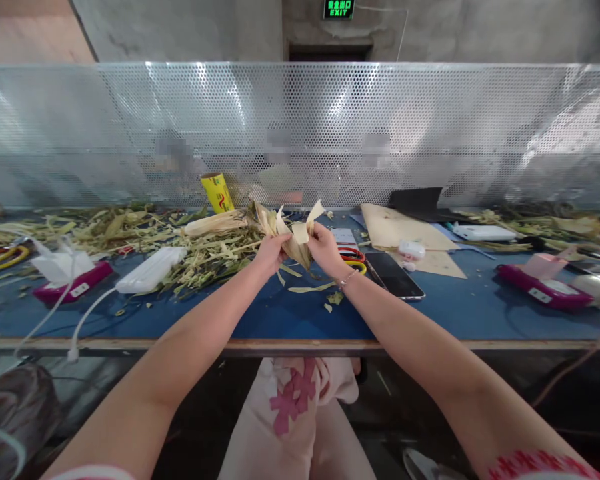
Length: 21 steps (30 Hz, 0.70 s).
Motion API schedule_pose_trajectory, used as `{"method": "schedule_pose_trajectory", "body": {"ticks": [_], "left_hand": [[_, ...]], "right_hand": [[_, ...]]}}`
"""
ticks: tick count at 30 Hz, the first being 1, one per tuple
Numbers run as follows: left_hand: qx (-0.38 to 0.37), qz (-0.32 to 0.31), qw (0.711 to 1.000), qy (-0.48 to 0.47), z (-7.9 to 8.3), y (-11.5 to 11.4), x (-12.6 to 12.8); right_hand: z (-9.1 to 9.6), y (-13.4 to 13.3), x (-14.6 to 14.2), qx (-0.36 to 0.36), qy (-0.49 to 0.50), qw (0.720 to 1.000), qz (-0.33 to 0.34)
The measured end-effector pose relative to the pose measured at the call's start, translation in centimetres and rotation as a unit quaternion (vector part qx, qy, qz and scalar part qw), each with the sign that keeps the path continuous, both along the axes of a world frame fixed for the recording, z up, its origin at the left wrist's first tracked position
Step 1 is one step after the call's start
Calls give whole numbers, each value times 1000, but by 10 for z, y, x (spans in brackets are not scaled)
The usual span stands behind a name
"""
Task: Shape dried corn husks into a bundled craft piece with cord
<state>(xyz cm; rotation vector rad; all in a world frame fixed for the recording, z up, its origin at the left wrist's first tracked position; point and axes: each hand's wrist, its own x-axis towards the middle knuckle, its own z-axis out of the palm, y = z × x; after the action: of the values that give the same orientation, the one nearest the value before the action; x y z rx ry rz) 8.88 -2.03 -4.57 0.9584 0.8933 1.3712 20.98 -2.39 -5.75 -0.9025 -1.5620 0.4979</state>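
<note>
Both my hands meet over the blue table, holding a dry corn husk (296, 249) between them. My left hand (272, 253) is closed on the husk's left side. My right hand (326, 251) pinches a pale strip of it on the right, and that strip curls upward. Just left of my left hand, a bundle of pale husk (215, 224) lies on a heap of shredded husk pieces (213, 257). Scissors with red and yellow handles (356, 261) lie partly hidden beside my right hand. Small scraps (335, 298) are scattered below my hands.
A phone (395, 275) and brown paper sheets (400, 230) lie to the right. A white power strip (151, 269) and a magenta tissue box (73, 277) are at left, another magenta box (545, 283) at far right. A yellow tube (217, 192) stands before the perforated metal screen (300, 120).
</note>
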Motion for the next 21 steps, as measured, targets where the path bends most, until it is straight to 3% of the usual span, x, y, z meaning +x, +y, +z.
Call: {"method": "schedule_pose_trajectory", "body": {"ticks": [5,10,13,16,21], "left_hand": [[14,2,1000,16,1,-2,0],[30,-5,999,43,3,-3,0],[44,4,996,78,0,0,-1],[66,-26,990,121,-3,1,-3],[75,-65,988,115,-2,-2,-4]], "right_hand": [[1,1,2,-49,-9,999,5],[-2,8,5,-106,5,993,-52],[-2,6,4,-131,69,989,-5],[0,1,1,-170,132,975,57],[0,-1,0,-177,190,963,75]]}}
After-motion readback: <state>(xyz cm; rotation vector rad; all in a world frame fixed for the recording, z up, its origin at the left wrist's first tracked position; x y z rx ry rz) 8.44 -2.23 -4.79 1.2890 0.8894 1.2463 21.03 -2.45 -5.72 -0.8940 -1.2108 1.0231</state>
